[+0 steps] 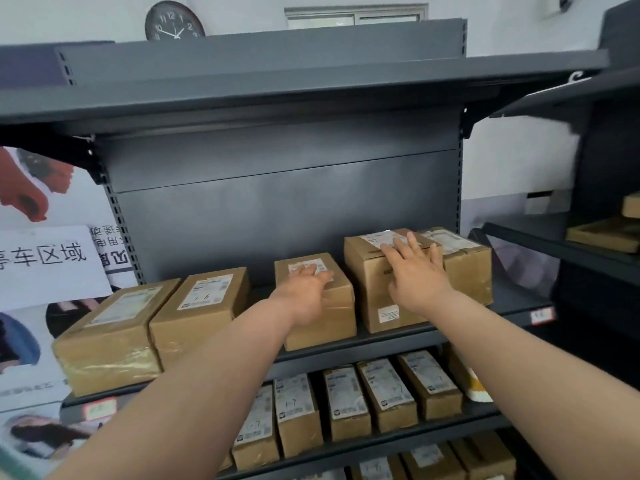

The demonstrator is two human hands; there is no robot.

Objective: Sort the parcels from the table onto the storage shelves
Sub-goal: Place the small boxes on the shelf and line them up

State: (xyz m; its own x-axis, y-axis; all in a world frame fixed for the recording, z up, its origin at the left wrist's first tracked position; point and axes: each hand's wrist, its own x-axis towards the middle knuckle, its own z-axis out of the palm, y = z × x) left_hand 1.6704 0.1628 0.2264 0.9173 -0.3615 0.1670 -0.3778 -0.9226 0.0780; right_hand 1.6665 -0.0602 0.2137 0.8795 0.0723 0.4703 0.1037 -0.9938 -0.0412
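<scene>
Several brown cardboard parcels with white labels stand on the upper dark grey shelf (381, 339). My left hand (306, 294) lies flat on top of the middle parcel (341, 306), fingers straight over its label. My right hand (414, 273) rests with spread fingers on the taller parcel (367, 271) to its right. Another parcel (467, 265) stands right of that one. Two wider parcels, one (107, 336) beside the other (194, 313), lie at the shelf's left.
A lower shelf (398, 441) carries a row of several narrow parcels. A gap lies between the left pair and the middle parcel. A second dark rack (588, 251) with flat boxes stands at right. Posters cover the wall at left.
</scene>
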